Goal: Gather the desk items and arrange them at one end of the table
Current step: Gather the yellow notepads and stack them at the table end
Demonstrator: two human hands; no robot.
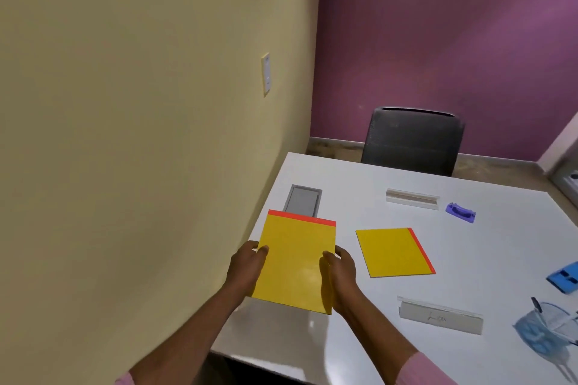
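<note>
Both hands — left hand and right hand — grip opposite edges of a yellow pad above the tabletop. Beside it lies a second yellow pad — flat, untouched.

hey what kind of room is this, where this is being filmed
Probably a small office or meeting room: a white table with a mesh office chair at its far end, two desk nameplates, and yellow notepads.
</note>
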